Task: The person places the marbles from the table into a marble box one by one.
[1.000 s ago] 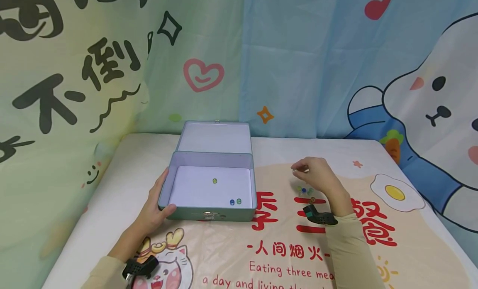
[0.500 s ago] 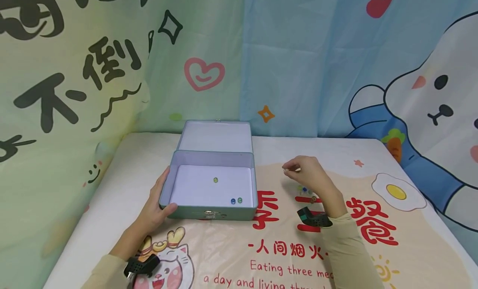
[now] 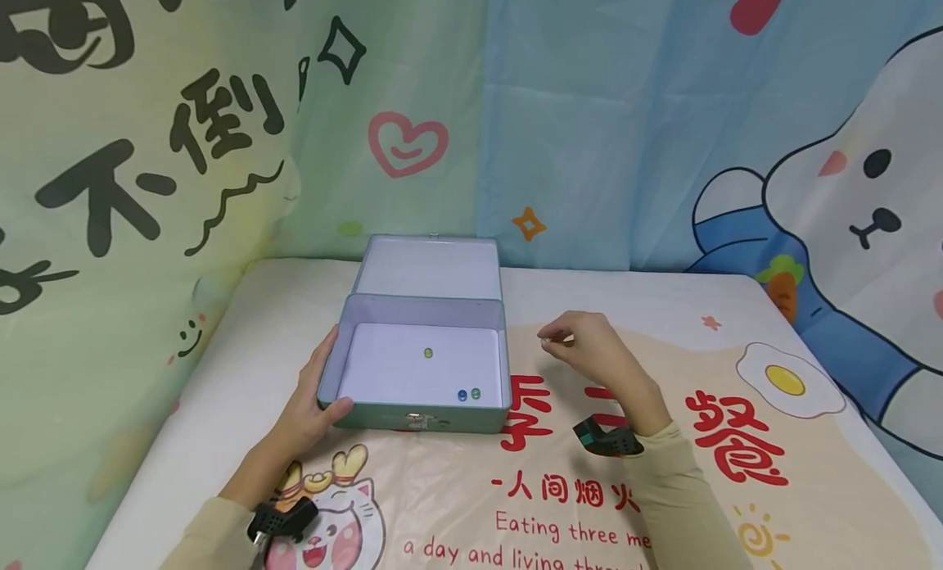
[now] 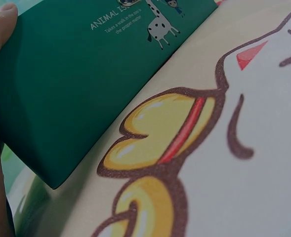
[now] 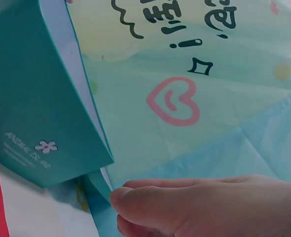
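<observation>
A green metal box with a pale inside stands on the table, its lid tipped back. Inside lie a yellow-green marble, a blue marble and a green marble. My left hand holds the box at its left front corner, thumb near the front rim and fingers along the side. Just right of the box, above the table, my right hand pinches a tiny, pale glassy marble between thumb and fingertips. In the right wrist view the right hand conceals it.
A printed cloth with red characters covers the table. Behind the table hangs a cartoon curtain. Black wrist cameras sit on both wrists, the right camera low over the cloth.
My right hand has moved left toward the box with the pinched marble. Several loose marbles on the cloth are now hidden behind the right hand and wrist. The left hand keeps its hold.
</observation>
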`<state>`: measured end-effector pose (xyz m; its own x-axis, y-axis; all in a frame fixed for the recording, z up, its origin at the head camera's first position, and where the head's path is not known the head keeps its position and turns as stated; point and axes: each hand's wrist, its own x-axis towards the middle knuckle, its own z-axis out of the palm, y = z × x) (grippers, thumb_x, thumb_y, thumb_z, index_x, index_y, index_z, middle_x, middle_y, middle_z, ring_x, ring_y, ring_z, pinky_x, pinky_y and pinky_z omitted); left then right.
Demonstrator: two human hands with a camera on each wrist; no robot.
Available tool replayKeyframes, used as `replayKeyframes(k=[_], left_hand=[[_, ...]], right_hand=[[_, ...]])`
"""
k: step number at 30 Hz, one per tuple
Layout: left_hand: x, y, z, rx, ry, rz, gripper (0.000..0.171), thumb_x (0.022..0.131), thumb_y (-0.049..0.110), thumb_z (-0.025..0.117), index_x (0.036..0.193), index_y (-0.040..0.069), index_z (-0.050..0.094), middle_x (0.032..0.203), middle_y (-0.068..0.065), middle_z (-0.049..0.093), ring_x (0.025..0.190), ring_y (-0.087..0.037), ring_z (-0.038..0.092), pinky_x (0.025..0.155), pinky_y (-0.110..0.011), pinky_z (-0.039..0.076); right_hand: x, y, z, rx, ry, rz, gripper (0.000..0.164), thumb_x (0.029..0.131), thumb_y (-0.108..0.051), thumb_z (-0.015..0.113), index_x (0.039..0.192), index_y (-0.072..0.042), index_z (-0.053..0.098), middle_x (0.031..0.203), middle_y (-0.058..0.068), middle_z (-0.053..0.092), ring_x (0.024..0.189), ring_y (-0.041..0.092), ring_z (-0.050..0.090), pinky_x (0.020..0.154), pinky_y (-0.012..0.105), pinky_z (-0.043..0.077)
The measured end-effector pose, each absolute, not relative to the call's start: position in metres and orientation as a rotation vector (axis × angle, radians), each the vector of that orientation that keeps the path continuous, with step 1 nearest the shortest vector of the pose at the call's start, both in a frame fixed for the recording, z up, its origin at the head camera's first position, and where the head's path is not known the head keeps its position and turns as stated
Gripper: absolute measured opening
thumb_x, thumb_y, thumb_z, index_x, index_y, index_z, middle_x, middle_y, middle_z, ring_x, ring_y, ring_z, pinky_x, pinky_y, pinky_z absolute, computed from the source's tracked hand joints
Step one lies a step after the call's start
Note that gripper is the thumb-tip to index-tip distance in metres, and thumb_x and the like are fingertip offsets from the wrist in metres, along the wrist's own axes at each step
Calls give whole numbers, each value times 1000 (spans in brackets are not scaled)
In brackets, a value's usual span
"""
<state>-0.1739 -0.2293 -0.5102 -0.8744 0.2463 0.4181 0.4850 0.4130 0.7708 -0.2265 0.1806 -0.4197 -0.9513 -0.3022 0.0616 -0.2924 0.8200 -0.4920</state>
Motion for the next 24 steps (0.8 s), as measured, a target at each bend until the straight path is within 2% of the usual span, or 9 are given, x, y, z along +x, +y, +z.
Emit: replayKeyframes(k=[13, 16, 20, 24], left_hand=[[-176, -229, -509, -677, -2394, -1468, 96, 81, 54, 63, 154, 18, 12, 158, -11, 17, 138, -37, 20, 100, -72, 17], [-173, -226, -503, -676, -2386, -1481, 96, 82, 54, 62, 153, 11, 13, 156, -17, 18, 137, -41, 21, 99, -72, 17], [-174, -226, -504, -672, -2382, -1491, 97, 83, 54, 61, 153, 7, 13, 155, -20, 18, 136, -43, 21, 99, -73, 17], [-178, -230, -514, -680, -2384, -1476, 96, 82, 55, 62, 154, 14, 13, 157, -14, 17, 138, -39, 21, 99, -72, 17]], right_hand=[[-219, 165, -413, -599, 2978, -799, 21, 85, -15, 71, 106, -9, 73, 98, 4, 68, 90, 19, 64, 81, 37, 56], [-218, 162, -413, -622, 2971, -811, 21, 85, -14, 71, 105, -9, 73, 98, 4, 69, 89, 18, 64, 81, 36, 56], [-215, 157, -412, -627, 2962, -821, 20, 85, -13, 71, 104, -9, 73, 98, 4, 69, 89, 18, 63, 81, 36, 56], [-214, 153, -412, -603, 2949, -825, 20, 84, -13, 71, 104, -10, 73, 98, 3, 68, 90, 17, 63, 81, 35, 56]])
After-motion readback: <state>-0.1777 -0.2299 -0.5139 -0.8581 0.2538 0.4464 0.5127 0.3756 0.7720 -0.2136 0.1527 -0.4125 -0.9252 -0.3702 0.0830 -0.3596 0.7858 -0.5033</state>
